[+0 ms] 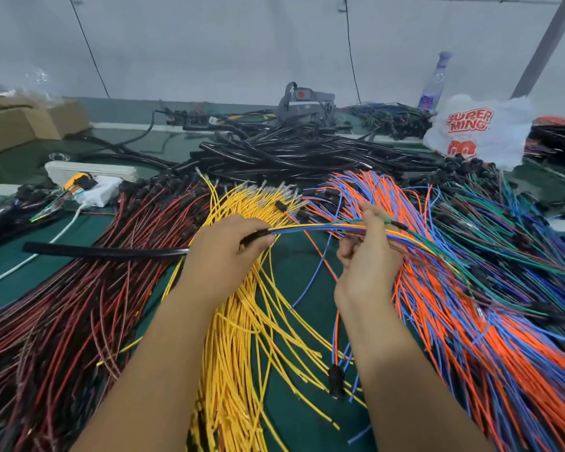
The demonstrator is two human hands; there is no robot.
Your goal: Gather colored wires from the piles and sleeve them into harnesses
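Mid-sleeving: left hand [224, 252] grips sleeve [111, 251] mouth, right hand [369, 256] pinches bundle [323, 227], just entering; piles [242, 321] remain.

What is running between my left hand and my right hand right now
In the head view, a bundle of mixed colored wires spans from the left hand, which pinches the black sleeve, to the right hand.

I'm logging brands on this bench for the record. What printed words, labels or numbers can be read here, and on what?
"SUPER MING", in red letters on the white plastic bag at the back right.
The label on the clear bottle behind the bag has purple print, too blurred to read.
The red mark on the grey device at the back shows no legible text.
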